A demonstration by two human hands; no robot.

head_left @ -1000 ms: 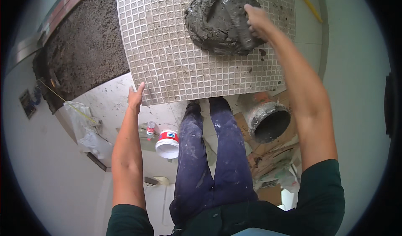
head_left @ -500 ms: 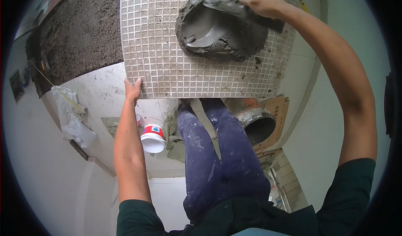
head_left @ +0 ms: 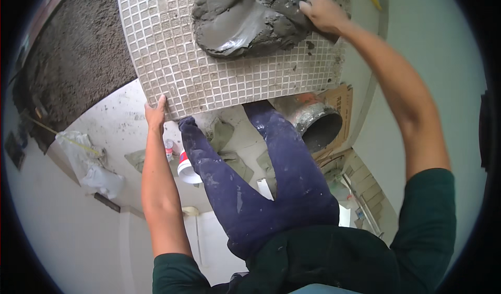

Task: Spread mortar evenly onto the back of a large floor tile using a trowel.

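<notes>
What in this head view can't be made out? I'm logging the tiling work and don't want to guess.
- Tool under the right hand: hidden by the hand and the grey mortar; the grip can't be judged.
- Far end of the tile: cut off by the top edge.
- Left hand: fingertips hidden behind the tile's corner.
- Bucket: partly behind the tile, contents dark.
- Small cup: partly hidden by the leg.

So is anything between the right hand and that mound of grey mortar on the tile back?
Nothing visible. The right hand is already on the grey mortar, at the mound's right edge on the gridded tile. The left hand grips the tile's lower left corner, well clear of the mound.
</notes>
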